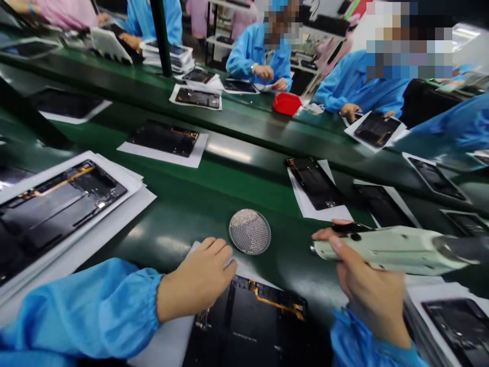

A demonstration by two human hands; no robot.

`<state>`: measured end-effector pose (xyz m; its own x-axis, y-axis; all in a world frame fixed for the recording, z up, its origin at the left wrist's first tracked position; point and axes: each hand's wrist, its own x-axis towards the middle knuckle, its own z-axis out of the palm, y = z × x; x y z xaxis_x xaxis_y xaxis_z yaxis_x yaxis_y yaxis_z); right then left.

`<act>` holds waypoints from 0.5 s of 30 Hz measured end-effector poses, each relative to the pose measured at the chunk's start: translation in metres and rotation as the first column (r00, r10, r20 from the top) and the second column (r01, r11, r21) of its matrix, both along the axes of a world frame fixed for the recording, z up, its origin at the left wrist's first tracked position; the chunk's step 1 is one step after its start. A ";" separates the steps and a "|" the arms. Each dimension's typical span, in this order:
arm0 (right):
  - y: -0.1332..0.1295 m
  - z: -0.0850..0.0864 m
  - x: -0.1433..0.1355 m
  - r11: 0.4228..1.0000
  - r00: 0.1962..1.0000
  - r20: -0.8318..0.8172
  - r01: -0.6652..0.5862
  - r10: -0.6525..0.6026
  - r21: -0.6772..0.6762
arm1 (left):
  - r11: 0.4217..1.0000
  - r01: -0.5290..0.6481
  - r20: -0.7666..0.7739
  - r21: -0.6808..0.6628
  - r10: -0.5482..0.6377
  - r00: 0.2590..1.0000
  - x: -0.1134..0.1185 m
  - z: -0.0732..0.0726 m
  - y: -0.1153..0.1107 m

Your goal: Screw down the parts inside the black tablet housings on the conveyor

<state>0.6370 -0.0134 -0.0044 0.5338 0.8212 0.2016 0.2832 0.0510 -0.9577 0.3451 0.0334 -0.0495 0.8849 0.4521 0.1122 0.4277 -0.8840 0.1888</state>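
Note:
My left hand (202,280) rests at the upper left corner of a black tablet housing (263,331) with an orange flex cable. Its fingers are curled and close together; their tips, and anything between them, are hidden. On the right, my right hand (367,285) is wrapped around a pale green electric screwdriver (401,250), held roughly level above the bench, away from the housing. Between the hands, a round dimpled dish (250,232) holds many tiny metallic pieces, apparently screws, gathered toward its far side.
A stack of tablet housings on white sheets (110,219) stands at the left, another stack (454,316) at the right. Several housings on paper (164,140) lie across the green bench (237,178). Opposite, co-workers in blue work near a red bin (286,104). A dark post (161,38) rises there.

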 end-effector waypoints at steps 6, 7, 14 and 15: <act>0.028 -0.015 -0.049 0.955 0.910 -0.293 -0.262 0.292 0.139 | 0.992 0.036 0.043 0.120 -0.042 0.998 0.014 -0.023 -0.013; 0.029 -0.016 -0.056 0.945 0.894 -0.311 -0.283 0.323 0.167 | 0.992 0.042 0.051 0.121 -0.048 0.998 0.015 -0.025 -0.011; 0.024 -0.027 -0.082 0.890 0.842 -0.297 -0.402 0.451 0.213 | 0.989 0.126 0.067 0.083 -0.131 0.989 0.010 -0.014 0.005; 0.024 -0.028 -0.083 0.889 0.838 -0.302 -0.408 0.455 0.207 | 0.989 0.125 0.064 0.080 -0.130 0.989 0.010 -0.012 0.007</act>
<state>0.5539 0.0101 -0.0329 0.1850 0.9629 0.1962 -0.1307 0.2220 -0.9662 0.3551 0.0399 -0.0616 0.9237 0.3244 0.2040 0.2992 -0.9431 0.1447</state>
